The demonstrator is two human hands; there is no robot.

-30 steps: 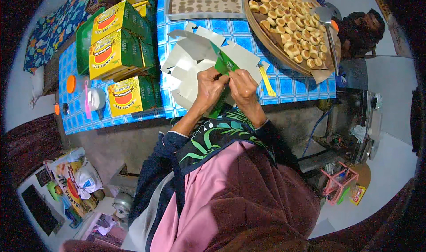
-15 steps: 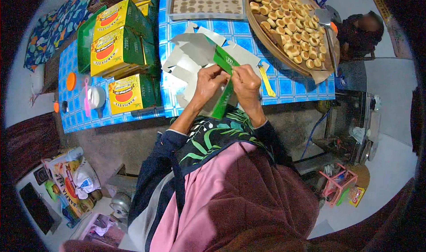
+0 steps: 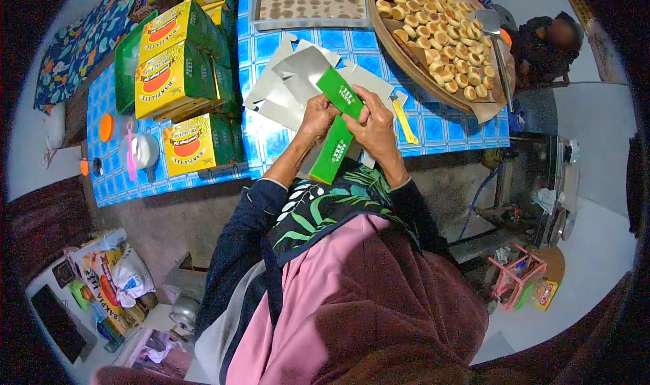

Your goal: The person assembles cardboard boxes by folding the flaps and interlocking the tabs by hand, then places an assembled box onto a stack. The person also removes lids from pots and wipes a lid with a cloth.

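Observation:
In front of my chest, at the table's near edge, a partly folded cardboard box [image 3: 336, 151] shows its green printed sides, bent at an angle in the middle. My left hand [image 3: 318, 119] is closed on its left edge, by the bend. My right hand [image 3: 374, 122] grips the other side, its fingers over the green panel; some fingertips are hidden behind the card. Beneath and beyond the hands, grey-white flat cardboard blanks [image 3: 276, 80] lie overlapping on the blue checked tablecloth [image 3: 452, 129].
Yellow-and-green boxes [image 3: 162, 80] are stacked at the left, near a white jar [image 3: 145, 151] and pink stick [image 3: 131, 148]. A woven tray [image 3: 393, 53] of round pastries [image 3: 440, 43] stands far right, with a spatula [image 3: 502, 63]. A yellow strip [image 3: 404, 122] lies nearby. Another person [image 3: 545, 50] sits beyond.
The box has turned so its green sides face up more fully, and its bend has opened out. My right hand has shifted its grip slightly; my left stays at the bend.

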